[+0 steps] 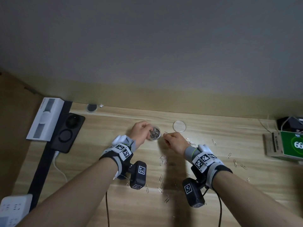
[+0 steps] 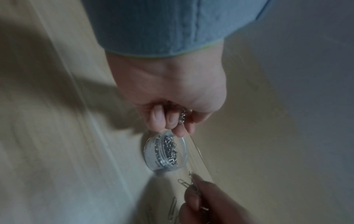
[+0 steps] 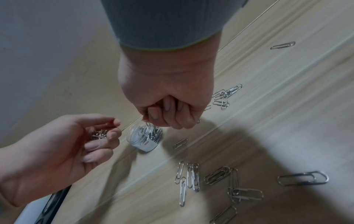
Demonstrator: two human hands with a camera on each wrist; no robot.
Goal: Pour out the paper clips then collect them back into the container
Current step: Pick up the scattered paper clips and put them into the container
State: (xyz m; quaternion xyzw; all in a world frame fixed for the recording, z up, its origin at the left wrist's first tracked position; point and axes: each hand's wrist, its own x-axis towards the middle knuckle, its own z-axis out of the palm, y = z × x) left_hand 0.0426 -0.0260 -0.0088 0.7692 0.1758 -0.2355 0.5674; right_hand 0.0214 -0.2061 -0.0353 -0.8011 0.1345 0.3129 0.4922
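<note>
Head view, surface: a pale wood-grain surface point(image 1: 213, 128) meets a grey wall at its far edge.
Head view, container: a small clear round container point(image 1: 155, 134) stands upright on the surface between the two hands, partly filled with paper clips.
Head view, left hand: the left hand point(image 1: 139, 131) is curled just beside the container's left rim.
Head view, right hand: the right hand point(image 1: 176, 141) pinches paper clips at its fingertips, close to the container's right rim.
Head view, loose paper clips: loose paper clips point(image 1: 164, 159) lie scattered on the surface nearer the person and to the right.
Head view, lid: a clear round lid point(image 1: 179, 126) lies flat beyond the right hand, apart from the container.
Head view, surroundings: a white box point(image 1: 45, 118) and a black charging pad point(image 1: 68, 131) sit at the left; a green-faced box point(image 1: 291, 145) at the right.
Left wrist view: the left hand point(image 2: 172, 94) is closed around a small bunch of clips above the container point(image 2: 165, 151); its fingertips hover at the rim.
Right wrist view: the right hand point(image 3: 168, 94), fingers curled, grips clips directly over the container point(image 3: 145, 138); loose paper clips point(image 3: 191, 177) lie on the surface nearby.
</note>
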